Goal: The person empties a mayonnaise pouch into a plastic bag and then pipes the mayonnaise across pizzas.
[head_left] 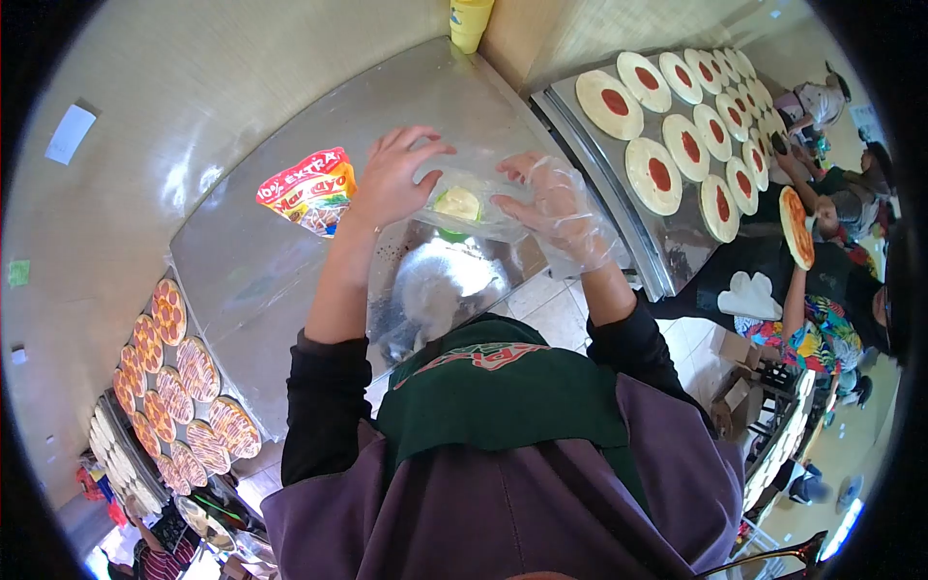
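My left hand (398, 176) is bare, its fingers spread and bent, the thumb at the edge of a thin clear plastic piece (493, 226). My right hand (563, 201) wears a loose clear plastic glove. Its curled fingers are at the other side of the clear plastic and appear to grip it. Behind the plastic, between both hands, sits a small round tub (457, 203) with pale contents and some green at its lower edge. Left of my left hand lies a red and yellow printed packet (311, 191) on the metal table (242, 280).
Flat dough rounds with red sauce (659, 175) fill a metal table at right, across a gap. Topped pizzas (198, 369) lie at the left edge. A yellow cup (470, 24) stands by the wall. At right, a person holds a sauced round (797, 228).
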{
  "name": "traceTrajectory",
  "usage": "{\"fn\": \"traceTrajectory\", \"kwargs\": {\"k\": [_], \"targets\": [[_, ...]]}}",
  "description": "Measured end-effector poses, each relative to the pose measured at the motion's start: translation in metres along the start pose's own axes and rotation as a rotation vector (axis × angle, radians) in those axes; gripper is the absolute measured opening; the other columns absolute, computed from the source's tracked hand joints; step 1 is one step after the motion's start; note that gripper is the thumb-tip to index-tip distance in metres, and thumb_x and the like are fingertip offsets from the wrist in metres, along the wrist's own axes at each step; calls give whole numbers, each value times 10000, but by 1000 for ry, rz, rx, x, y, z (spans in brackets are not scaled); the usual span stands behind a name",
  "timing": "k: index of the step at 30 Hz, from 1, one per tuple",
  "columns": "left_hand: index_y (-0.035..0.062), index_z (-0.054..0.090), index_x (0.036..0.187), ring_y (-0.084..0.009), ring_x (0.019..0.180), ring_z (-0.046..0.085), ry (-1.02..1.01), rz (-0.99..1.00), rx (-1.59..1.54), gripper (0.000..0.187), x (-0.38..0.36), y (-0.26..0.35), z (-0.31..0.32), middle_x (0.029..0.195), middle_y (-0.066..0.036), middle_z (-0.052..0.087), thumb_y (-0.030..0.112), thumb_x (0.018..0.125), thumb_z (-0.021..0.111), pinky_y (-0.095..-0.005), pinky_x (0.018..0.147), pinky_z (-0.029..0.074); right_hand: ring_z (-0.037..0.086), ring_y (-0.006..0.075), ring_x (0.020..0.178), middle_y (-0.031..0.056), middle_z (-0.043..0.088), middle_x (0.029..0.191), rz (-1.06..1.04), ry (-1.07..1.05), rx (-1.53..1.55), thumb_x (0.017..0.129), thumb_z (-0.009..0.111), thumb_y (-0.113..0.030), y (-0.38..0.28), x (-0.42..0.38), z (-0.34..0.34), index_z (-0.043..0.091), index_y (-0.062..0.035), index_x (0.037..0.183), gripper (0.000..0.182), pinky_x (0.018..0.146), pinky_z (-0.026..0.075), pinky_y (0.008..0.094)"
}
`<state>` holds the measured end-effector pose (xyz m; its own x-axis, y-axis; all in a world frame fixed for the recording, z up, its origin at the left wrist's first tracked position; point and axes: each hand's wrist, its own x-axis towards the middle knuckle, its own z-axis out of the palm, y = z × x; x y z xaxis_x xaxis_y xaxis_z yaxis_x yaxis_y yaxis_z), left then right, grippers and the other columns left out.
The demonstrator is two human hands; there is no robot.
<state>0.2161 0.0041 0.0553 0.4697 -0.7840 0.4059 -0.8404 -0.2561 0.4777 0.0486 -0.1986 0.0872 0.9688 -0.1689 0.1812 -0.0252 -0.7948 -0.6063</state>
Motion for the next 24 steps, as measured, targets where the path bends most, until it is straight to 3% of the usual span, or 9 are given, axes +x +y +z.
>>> {"fn": "traceTrajectory", "kwargs": {"k": [5,8,11,13,15,17,21,22,24], "targets": [[105,718,998,-300,1151,619,-167,-22,-18,149,15,-29,9,1155,-68,676,77,853,729,-390,978,487,691,326,841,169,701,854,128,-102,-82,881,705,-241,5,18,5,730,-5,1011,271,797,530,415],[85,714,971,-286,1099,649,-253,-95,-161,87,19,-38,14,1079,-87,692,68,887,698,-373,964,497,675,330,745,187,692,769,247,-56,179,905,662,-237,6,21,6,734,30,954,281,763,530,412],[69,716,1009,-241,1081,658,-262,-153,-337,93,18,-42,12,1066,-82,700,72,940,655,-355,974,494,677,254,783,151,708,804,348,-68,239,935,627,-220,10,23,5,738,34,978,280,774,522,372],[61,716,1038,-213,1085,654,-248,-178,-456,111,10,-44,4,1089,-69,705,77,970,630,-347,983,490,653,179,818,84,698,831,444,-47,526,960,612,-207,23,21,0,739,26,1018,272,783,512,335],[49,696,1145,-174,1107,639,-26,-443,-814,174,-7,-40,-5,1151,-43,703,89,1006,599,-335,1012,473,637,161,822,60,686,859,467,17,643,970,599,-194,43,10,-6,729,22,1061,267,786,505,317],[47,681,1185,-176,1121,634,103,-449,-855,199,-28,-33,-7,1171,-38,700,87,1013,589,-335,1024,464,621,143,826,36,673,886,491,77,759,980,586,-180,67,-4,-4,719,18,1103,268,789,498,298],[58,661,1246,-212,1188,610,293,-550,-997,266,-75,-34,6,1218,-63,676,86,984,628,-348,1062,437,605,137,815,32,651,900,540,109,380,940,639,-167,103,-43,14,680,7,1205,320,780,503,295],[58,661,1246,-212,1188,610,293,-555,-997,266,-70,-28,0,1218,-63,676,86,984,628,-348,1062,437,603,138,820,35,644,907,567,41,311,918,664,-168,106,-50,20,674,3,1218,345,780,506,297],[61,668,1237,-242,1210,593,202,-234,-389,319,-59,-13,-13,1265,-101,645,95,922,700,-354,1054,440,612,152,825,51,651,925,572,24,300,887,695,-174,111,-59,35,675,0,1218,375,785,515,309]]}}
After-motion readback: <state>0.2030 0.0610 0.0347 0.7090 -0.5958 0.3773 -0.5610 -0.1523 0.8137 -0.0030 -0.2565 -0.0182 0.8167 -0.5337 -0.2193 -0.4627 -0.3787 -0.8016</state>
